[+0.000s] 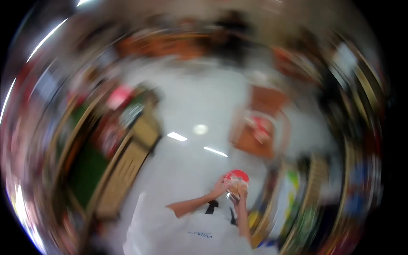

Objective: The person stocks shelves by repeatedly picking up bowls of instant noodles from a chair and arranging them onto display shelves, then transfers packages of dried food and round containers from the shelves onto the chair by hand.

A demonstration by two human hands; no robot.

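In front of my chest I hold a round-topped red-and-white package (236,175) with something beige showing in its lower part. My left hand (220,187) grips it on the left side. The fingers of my right hand (241,191) are closed around its lower right edge. Motion blur hides the print and the exact kind of package. Beyond my hands stands an orange chair (251,146), and on its seat lies another red-and-beige package (260,128), apart from both hands.
A wooden display stand (121,180) with a green base and packaged goods is on my left. Blurred shelves (312,187) of colourful packs run close on my right. Pale shiny floor (191,97) stretches ahead toward orange furniture (165,44) and a dark shape (233,34).
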